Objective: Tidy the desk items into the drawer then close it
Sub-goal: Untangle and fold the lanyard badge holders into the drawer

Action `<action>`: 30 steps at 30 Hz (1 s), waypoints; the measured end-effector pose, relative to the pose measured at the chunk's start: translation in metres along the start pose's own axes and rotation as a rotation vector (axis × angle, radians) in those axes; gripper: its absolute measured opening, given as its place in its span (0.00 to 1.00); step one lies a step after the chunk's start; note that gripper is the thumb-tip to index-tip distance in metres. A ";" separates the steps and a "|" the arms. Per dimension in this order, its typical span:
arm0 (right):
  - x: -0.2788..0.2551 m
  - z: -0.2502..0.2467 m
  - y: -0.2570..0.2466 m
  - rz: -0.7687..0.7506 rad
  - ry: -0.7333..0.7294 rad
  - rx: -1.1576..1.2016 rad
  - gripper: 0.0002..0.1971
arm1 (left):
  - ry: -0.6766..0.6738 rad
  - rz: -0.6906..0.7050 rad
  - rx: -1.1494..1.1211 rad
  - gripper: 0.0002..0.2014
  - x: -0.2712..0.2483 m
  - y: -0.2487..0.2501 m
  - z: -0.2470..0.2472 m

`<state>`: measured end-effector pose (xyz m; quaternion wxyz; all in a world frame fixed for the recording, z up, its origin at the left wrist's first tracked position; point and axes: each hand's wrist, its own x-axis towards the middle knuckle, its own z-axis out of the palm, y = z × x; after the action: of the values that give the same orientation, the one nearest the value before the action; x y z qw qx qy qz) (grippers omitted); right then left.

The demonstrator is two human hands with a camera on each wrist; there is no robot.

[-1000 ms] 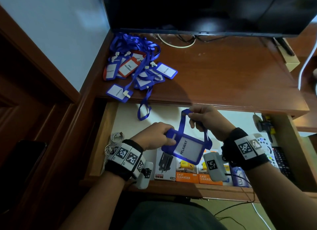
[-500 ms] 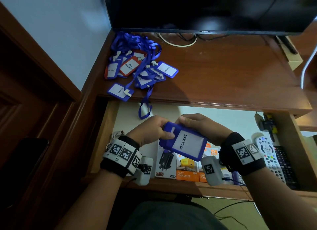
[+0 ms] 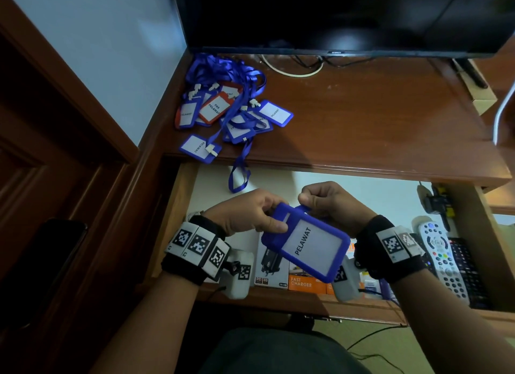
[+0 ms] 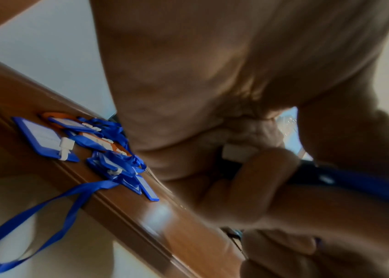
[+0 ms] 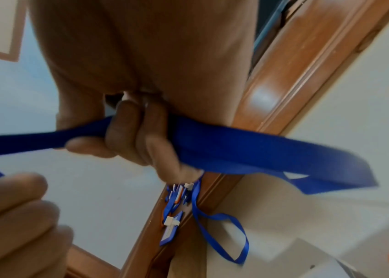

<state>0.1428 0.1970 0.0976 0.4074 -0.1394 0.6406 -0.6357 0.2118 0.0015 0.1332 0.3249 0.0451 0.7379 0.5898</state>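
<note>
Above the open drawer (image 3: 178,220), both hands hold a blue badge holder (image 3: 306,245) with a white card reading PELAWAT. My left hand (image 3: 250,215) pinches its upper left corner with thumb and fingers. My right hand (image 3: 331,203) grips the folded blue lanyard (image 5: 224,148) at the holder's top, fingers curled round the strap. On the desk top (image 3: 376,123) at the back left lies a pile of badges and lanyards (image 3: 228,106), one strap loop (image 3: 239,176) hanging over the edge into the drawer.
The drawer holds charger boxes (image 3: 301,279), a white cable (image 3: 192,215) at the left and remote controls (image 3: 443,259) at the right. A dark monitor (image 3: 348,14) stands at the back of the desk, with cables (image 3: 292,64) under it. A wall and wooden frame close the left side.
The lanyard loop, held up and spread a second ago, is now gathered behind the holder. Both hands have come closer together and the holder sits more tilted.
</note>
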 end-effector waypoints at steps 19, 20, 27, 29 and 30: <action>0.014 0.048 0.029 0.051 0.137 0.183 0.18 | 0.812 0.015 -0.550 0.06 0.027 -0.028 -0.004; 0.014 0.049 0.030 0.054 0.129 0.162 0.18 | 0.867 0.011 -0.542 0.05 0.030 -0.029 -0.005; 0.006 0.058 0.023 0.079 0.059 0.054 0.19 | 1.068 -0.013 -0.222 0.04 0.037 -0.046 -0.008; 0.005 0.058 0.018 0.071 0.045 0.073 0.18 | 1.062 -0.046 -0.042 0.07 0.037 -0.050 -0.008; 0.004 0.058 0.014 0.067 0.043 0.102 0.19 | 1.063 -0.046 0.058 0.09 0.037 -0.050 -0.007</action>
<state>0.1856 0.1559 0.0909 0.4211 -0.0832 0.6205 -0.6563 0.1952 -0.0032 0.0728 -0.0825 -0.2674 0.8175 0.5034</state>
